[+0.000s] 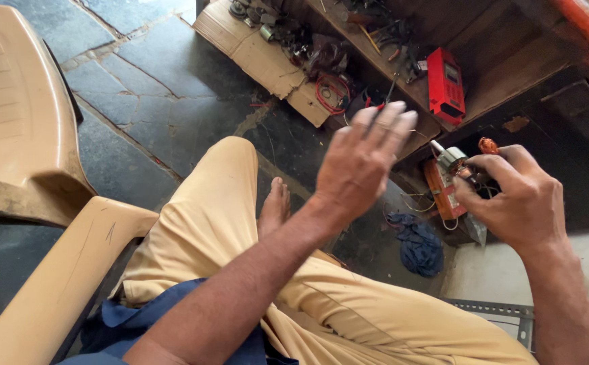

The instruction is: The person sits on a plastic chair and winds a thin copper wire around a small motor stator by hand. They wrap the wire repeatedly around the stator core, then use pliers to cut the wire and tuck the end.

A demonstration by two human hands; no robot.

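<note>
While the right hand (521, 203) grips a small motor part (460, 165) of grey metal and copper windings, the left hand (362, 162) hangs in the air with its fingers (389, 125) spread wide and holding nothing, slightly blurred. Seen from the head camera, the part sits at the right hand's fingertips, its grey shaft end pointing up and left toward the open left palm, its long axis running roughly from upper left to lower right. An orange knob-like tip (488, 144) shows above the right thumb. The left hand lies just to the left of the part, near but apart from it. Below, the person sits on a beige plastic chair (58, 277), one bare foot (275, 206) on the dark stone floor (166, 88). A red meter (445, 86) rests on the wooden bench (510, 61) beyond, and a blue rag (419, 247) lies on the floor.
</note>
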